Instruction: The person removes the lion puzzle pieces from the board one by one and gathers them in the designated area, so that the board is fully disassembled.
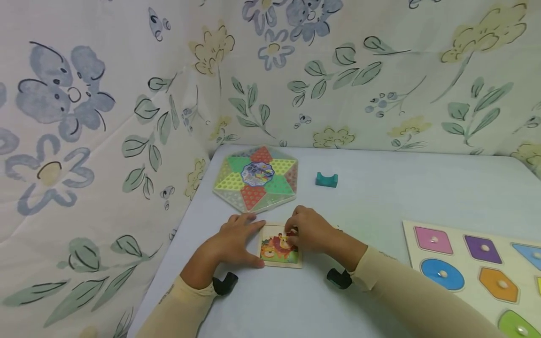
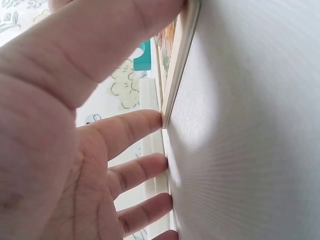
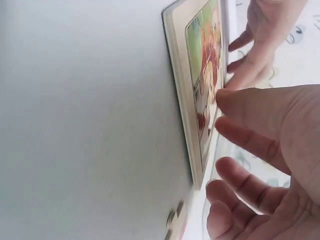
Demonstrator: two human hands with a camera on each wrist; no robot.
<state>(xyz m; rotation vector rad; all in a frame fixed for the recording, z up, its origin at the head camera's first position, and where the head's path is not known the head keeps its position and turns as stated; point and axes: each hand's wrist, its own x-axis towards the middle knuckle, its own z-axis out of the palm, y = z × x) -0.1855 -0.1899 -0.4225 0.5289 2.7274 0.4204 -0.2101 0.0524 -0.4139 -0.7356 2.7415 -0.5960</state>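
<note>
A small square wooden jigsaw puzzle point(image 1: 281, 256) with a lion picture lies flat on the white table in the head view. My left hand point(image 1: 236, 241) is at its left side, thumb and index finger extended against the frame's edge. The other left fingers are spread, as the left wrist view shows. Over the puzzle's upper right part is my right hand point(image 1: 313, 230). Its thumb point(image 3: 250, 102) and index fingertip touch or nearly touch the picture, with no piece visible between them; the remaining fingers are loosely bent. The right hand hides part of the picture.
Behind the puzzle lies a hexagonal Chinese checkers board point(image 1: 228, 197). A small teal holder point(image 1: 327, 180) stands to its right. At the right is a wooden shape board point(image 1: 412, 234) with knobbed pieces. A small notched wooden piece point(image 3: 175, 222) shows partly beyond the puzzle's corner.
</note>
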